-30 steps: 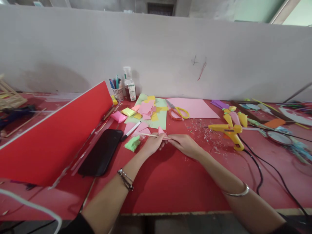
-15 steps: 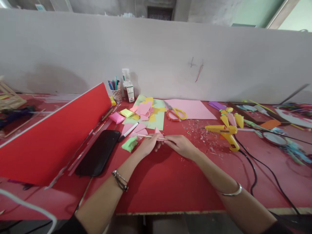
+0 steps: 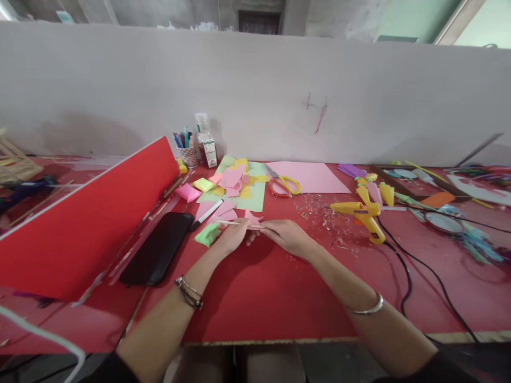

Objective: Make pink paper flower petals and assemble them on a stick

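Over the red table, both my hands are closed around a thin wooden stick (image 3: 227, 222) lying across a piece of pink paper (image 3: 251, 217). My left hand (image 3: 235, 234) grips the stick and the paper's left side, its fingers partly hidden underneath. Pinched at the stick's right end and the paper's edge are the fingers of my right hand (image 3: 289, 236). The paper's pointed corner stands up behind the stick. Just left of my left hand lies a lump of green clay in a wrapper (image 3: 208, 234), with a black-and-white marker (image 3: 206, 214) beyond it.
A yellow glue gun (image 3: 361, 215) with a black cord rests to the right. Scissors (image 3: 283, 183), pink sheet (image 3: 319, 178) and cut paper pieces (image 3: 233, 180) lie behind my hands. A black phone (image 3: 159, 250) and a leaning red board (image 3: 91, 223) are on the left.
The whole view has shifted slightly, so things appear a little further left. My hands keep the same hold on the stick and pink paper.
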`<state>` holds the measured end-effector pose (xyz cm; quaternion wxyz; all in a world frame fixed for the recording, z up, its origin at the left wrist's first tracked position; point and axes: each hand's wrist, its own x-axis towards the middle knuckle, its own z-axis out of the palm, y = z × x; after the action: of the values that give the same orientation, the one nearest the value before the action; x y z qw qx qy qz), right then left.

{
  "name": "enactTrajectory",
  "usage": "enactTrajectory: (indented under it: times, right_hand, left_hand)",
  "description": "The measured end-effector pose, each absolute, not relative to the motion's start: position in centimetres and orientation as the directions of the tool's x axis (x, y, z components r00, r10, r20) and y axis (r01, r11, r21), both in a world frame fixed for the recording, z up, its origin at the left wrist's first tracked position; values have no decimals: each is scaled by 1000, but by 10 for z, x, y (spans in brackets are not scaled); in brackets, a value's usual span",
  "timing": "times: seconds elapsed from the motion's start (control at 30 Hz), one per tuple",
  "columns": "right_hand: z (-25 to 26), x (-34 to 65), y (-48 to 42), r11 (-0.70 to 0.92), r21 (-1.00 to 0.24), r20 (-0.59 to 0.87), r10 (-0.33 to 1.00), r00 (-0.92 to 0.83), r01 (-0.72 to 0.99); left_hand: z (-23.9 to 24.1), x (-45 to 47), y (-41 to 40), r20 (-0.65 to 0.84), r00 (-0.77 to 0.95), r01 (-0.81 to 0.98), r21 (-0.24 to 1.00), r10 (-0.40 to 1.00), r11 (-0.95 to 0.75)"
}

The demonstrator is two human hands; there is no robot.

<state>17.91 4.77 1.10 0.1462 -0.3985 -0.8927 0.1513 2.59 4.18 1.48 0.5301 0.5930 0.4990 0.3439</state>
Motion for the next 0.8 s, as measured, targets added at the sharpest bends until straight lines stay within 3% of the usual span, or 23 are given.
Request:
enactTrajectory:
  times: [0.13,0.37,0.8]
  right_hand:
    - [9,179,49,646,-410,178,749,-638,644]
    - [10,179,49,594,-586,263,783,-564,551]
    - [7,181,50,627,-406,245,775,-582,665]
  left_hand:
    - [13,25,42,-83,248,247,969,965,20]
    - [6,23,45,40,226,289,951,973,-106]
    - [7,23,41,88,207,296,943,974,-148]
